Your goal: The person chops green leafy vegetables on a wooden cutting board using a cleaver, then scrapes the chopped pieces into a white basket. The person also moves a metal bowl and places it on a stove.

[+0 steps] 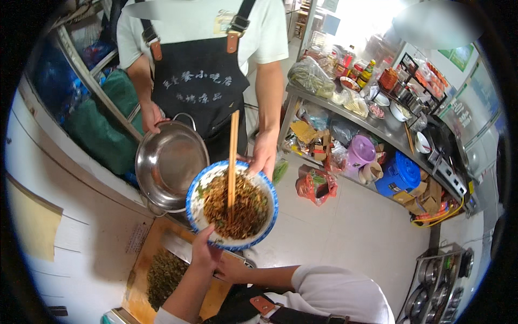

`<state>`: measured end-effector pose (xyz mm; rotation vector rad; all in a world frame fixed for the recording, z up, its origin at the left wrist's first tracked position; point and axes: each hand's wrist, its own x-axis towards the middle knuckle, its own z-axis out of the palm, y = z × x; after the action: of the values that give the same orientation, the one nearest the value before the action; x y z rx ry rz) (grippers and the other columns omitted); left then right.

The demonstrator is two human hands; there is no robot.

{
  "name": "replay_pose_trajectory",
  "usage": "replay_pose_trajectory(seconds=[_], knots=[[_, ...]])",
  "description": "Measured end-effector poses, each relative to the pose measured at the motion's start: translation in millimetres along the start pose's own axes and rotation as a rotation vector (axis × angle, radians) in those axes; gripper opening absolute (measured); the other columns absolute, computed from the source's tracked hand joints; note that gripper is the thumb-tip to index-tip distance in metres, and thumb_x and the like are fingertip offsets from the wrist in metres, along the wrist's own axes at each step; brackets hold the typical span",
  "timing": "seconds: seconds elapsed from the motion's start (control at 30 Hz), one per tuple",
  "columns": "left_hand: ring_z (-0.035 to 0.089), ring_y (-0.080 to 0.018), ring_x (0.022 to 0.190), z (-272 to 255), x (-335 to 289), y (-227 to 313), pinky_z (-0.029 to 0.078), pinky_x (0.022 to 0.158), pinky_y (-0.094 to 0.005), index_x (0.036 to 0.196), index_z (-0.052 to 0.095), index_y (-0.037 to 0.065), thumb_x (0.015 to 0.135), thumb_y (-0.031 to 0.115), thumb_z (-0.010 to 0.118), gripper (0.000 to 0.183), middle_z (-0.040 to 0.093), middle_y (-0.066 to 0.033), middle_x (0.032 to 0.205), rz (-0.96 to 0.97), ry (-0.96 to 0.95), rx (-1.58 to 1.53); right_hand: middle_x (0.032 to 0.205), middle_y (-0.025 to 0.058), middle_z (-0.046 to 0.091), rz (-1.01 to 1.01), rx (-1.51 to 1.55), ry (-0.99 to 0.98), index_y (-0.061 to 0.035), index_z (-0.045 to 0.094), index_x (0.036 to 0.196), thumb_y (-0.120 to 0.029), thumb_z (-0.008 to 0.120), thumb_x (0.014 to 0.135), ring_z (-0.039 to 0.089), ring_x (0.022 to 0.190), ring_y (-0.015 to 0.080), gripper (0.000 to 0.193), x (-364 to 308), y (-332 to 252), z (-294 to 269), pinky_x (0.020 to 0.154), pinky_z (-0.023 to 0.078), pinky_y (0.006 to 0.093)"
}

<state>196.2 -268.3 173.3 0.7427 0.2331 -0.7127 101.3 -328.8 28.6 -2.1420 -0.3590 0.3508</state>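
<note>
A white bowl (pixel 274 209) with a blue rim holds a brown and green chopped mixture (pixel 248 216). Wooden chopsticks (pixel 233 162) stand upright in it. My left hand (pixel 204 250) grips the bowl's near edge, thumb over the rim. Behind my left wrist lies my right hand (pixel 232 269), below the bowl; its fingers are mostly hidden. Across from me, a person in a black apron (pixel 199 81) has one hand (pixel 263 154) at the bowl's far edge. That person's other hand (pixel 153 117) holds a two-handled steel pan (pixel 171 162).
Chopped dark greens (pixel 164 275) lie on a wooden board (pixel 140 270) beside a flat metal blade (pixel 181 245). At right runs a steel counter (pixel 377 127) with bottles and bowls. A blue bucket (pixel 398 174) and red bag (pixel 317 186) are below; a pan rack (pixel 431 286) stands lower right.
</note>
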Motion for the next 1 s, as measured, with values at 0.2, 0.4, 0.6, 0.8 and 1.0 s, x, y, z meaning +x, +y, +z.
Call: replay_pose_trajectory(seconds=[0.2, 0.4, 0.6, 0.8, 1.0], knots=[[0.051, -0.033, 0.115, -21.3, -69.0, 3.4, 0.04, 0.098, -0.0481, 0.135, 0.036, 0.002, 0.087, 0.028, 0.051, 0.056, 0.05, -0.0153, 0.128, 0.038, 0.051, -0.006, 0.102, 0.0085, 0.062, 0.247, 0.523, -0.017, -0.0069, 0.05, 0.122, -0.034, 0.05, 0.093, 0.061, 0.087, 0.0239, 0.04, -72.0, 42.3, -50.1, 0.072, 0.05, 0.0365], [0.049, -0.0346, 0.116, -66.8, -117.6, -19.2, 0.04, 0.098, -0.0496, 0.136, 0.034, 0.001, 0.088, 0.028, 0.051, 0.058, 0.048, -0.0169, 0.129, 0.082, 0.002, -0.041, 0.111, 0.0047, 0.058, 0.26, 1.184, -0.157, -0.0104, 0.047, 0.125, -0.049, 0.039, 0.097, 0.059, 0.093, 0.0145, 0.048, -117.3, -41.5, -133.0, 0.069, 0.051, 0.0284], [0.053, -0.0322, 0.113, -91.5, -146.3, -83.9, 0.041, 0.098, -0.0486, 0.135, 0.036, 0.0, 0.091, 0.02, 0.049, 0.049, 0.051, -0.0167, 0.126, -0.095, 0.029, -0.04, 0.113, 0.0086, 0.058, 0.477, 1.025, -0.163, -0.0036, 0.048, 0.124, -0.036, 0.052, 0.094, 0.058, 0.099, 0.0184, 0.045, -193.2, -57.1, -134.1, 0.069, 0.055, 0.0326], [0.042, -0.0298, 0.124, -23.7, -156.3, -137.4, 0.039, 0.097, -0.0455, 0.145, 0.019, 0.01, 0.086, 0.033, 0.064, 0.078, 0.034, -0.0133, 0.142, -0.262, 0.0, 0.255, 0.115, 0.0172, 0.059, 0.624, 1.076, 0.136, 0.0057, 0.047, 0.122, -0.012, 0.047, 0.089, 0.062, 0.094, 0.0264, 0.038, -273.3, -34.7, -125.6, 0.073, 0.057, 0.0412], [0.047, -0.021, 0.116, 7.9, -142.2, -153.0, 0.047, 0.091, -0.0414, 0.144, 0.026, 0.01, 0.094, 0.024, 0.055, 0.06, 0.041, -0.0091, 0.133, -0.084, 0.007, 0.324, 0.107, 0.0188, 0.062, 0.517, 1.305, 0.672, 0.004, 0.048, 0.119, -0.016, 0.045, 0.086, 0.063, 0.093, 0.0316, 0.039, -343.2, -11.0, -148.7, 0.079, 0.054, 0.0473]])
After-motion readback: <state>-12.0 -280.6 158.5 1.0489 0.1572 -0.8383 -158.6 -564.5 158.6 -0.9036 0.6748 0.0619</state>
